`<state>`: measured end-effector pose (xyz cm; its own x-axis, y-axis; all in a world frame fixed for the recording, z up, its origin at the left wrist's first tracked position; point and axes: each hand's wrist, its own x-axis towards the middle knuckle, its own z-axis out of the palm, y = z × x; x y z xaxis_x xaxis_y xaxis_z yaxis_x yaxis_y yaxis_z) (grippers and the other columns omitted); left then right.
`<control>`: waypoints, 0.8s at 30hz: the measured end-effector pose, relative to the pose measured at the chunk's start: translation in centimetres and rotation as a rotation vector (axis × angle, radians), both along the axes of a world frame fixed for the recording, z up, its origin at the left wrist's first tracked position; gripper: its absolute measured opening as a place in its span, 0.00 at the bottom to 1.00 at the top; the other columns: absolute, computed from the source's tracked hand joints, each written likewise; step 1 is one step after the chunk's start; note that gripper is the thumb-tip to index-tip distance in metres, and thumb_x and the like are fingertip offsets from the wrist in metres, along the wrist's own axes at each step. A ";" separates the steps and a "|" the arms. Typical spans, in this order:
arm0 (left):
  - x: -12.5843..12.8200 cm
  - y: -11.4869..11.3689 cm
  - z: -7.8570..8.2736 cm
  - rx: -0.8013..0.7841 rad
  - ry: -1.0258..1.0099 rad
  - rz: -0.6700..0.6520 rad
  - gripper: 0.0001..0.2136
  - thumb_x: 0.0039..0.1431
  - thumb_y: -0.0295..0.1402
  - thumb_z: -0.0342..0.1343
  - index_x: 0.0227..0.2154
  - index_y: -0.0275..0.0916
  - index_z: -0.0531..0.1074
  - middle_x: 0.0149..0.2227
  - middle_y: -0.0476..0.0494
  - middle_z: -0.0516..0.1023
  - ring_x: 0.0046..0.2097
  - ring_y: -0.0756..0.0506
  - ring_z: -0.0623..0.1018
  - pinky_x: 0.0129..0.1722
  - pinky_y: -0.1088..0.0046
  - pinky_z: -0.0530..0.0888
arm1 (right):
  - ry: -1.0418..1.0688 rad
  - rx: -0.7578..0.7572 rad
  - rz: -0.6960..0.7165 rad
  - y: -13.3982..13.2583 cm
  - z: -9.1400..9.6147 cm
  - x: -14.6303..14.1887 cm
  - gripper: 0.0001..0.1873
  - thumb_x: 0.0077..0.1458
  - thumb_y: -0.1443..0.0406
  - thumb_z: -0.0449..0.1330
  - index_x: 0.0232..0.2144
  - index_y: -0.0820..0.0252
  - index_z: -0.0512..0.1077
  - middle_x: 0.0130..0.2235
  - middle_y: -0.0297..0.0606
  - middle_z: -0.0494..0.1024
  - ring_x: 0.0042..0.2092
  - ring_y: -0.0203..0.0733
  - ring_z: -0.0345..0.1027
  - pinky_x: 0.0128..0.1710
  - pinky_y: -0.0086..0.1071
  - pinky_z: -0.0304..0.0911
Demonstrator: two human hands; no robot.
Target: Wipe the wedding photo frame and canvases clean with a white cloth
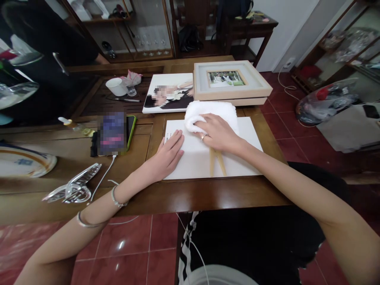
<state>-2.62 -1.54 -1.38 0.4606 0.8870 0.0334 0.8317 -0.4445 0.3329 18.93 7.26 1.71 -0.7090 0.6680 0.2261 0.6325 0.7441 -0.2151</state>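
Observation:
A flat white panel point(190, 162) lies on the wooden table near its front edge. Two light wooden strips, like the legs of a stand point(219, 163), spread in a V on its surface. My left hand point(170, 154) rests flat on the panel's left edge, fingers stretched out. With bent fingers, my right hand point(214, 132) grips a fluffy white cloth point(218, 109) and presses it against the panel. The cloth hides the panel's far middle part. Its far end reaches close to the framed picture behind.
Behind the panel are a photo panel point(169, 103) and a box-framed photo point(228, 81). Leftward lie a phone point(114, 132) with a white cable, a dropper bottle point(78, 127), a silver clip-like object point(74, 188) and a white cup point(116, 86). A person in dark clothes point(59, 35) stands far left.

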 end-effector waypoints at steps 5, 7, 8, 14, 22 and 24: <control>-0.1 0.1 -0.1 0.008 -0.006 -0.003 0.26 0.71 0.35 0.34 0.68 0.31 0.48 0.71 0.30 0.47 0.71 0.36 0.46 0.67 0.47 0.51 | -0.007 0.013 -0.008 0.0 0.1 -0.1 0.18 0.63 0.66 0.51 0.51 0.63 0.74 0.53 0.52 0.75 0.56 0.56 0.64 0.56 0.48 0.57; -0.1 0.1 -0.1 0.004 -0.007 -0.002 0.26 0.71 0.35 0.34 0.68 0.32 0.48 0.71 0.30 0.48 0.71 0.36 0.46 0.67 0.47 0.51 | -0.025 0.013 0.014 -0.6 0.0 -0.1 0.18 0.60 0.69 0.53 0.50 0.63 0.74 0.54 0.52 0.75 0.60 0.56 0.61 0.60 0.51 0.54; -0.1 0.1 -0.1 -0.002 -0.007 -0.001 0.25 0.71 0.35 0.34 0.68 0.32 0.48 0.71 0.31 0.48 0.71 0.36 0.46 0.67 0.47 0.51 | -0.033 0.011 0.030 -1.1 0.0 0.0 0.18 0.58 0.70 0.54 0.50 0.62 0.74 0.56 0.51 0.74 0.62 0.56 0.60 0.61 0.52 0.52; -0.1 0.2 -0.1 -0.018 -0.006 -0.009 0.25 0.71 0.34 0.32 0.68 0.30 0.49 0.71 0.29 0.46 0.72 0.37 0.44 0.67 0.46 0.50 | -0.068 0.044 0.152 -6.7 -0.1 1.5 0.14 0.57 0.69 0.57 0.44 0.61 0.78 0.62 0.48 0.69 0.65 0.58 0.56 0.65 0.57 0.47; -0.2 0.0 -0.3 0.001 0.010 -0.032 0.25 0.69 0.29 0.32 0.67 0.30 0.49 0.70 0.26 0.47 0.71 0.34 0.46 0.66 0.42 0.52 | -0.060 0.154 0.270 -14.3 0.2 2.6 0.10 0.61 0.66 0.57 0.36 0.60 0.79 0.61 0.53 0.68 0.63 0.61 0.60 0.62 0.59 0.55; -0.2 0.0 -0.2 0.001 0.018 -0.032 0.25 0.69 0.29 0.32 0.67 0.28 0.50 0.70 0.25 0.47 0.71 0.34 0.46 0.66 0.43 0.52 | -0.052 0.133 0.281 -14.4 0.3 2.7 0.08 0.60 0.66 0.58 0.35 0.58 0.79 0.61 0.51 0.68 0.63 0.60 0.60 0.61 0.58 0.56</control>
<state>-2.84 -1.57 -1.62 0.4896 0.8716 0.0257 0.8227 -0.4715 0.3176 21.66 -7.19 2.04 -0.8743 0.4114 0.2576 0.4058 0.9107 -0.0769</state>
